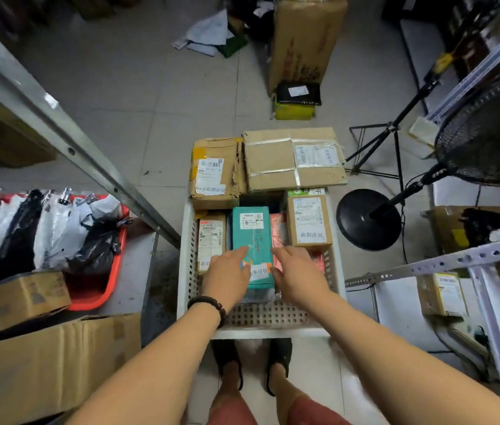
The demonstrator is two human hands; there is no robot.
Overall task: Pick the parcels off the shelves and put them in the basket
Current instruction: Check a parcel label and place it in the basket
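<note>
Both the left hand [227, 273] and right hand [299, 276] flanked the teal parcel [253, 234], fingers straight, gripping nothing; jostling the basket [270, 332] could topple the taped carton [273, 162] perched at its far end.

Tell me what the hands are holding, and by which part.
Nothing is plainly gripped. The left hand and right hand lie with straight fingers on the near end of the teal parcel in the basket, one at each long edge.
</note>
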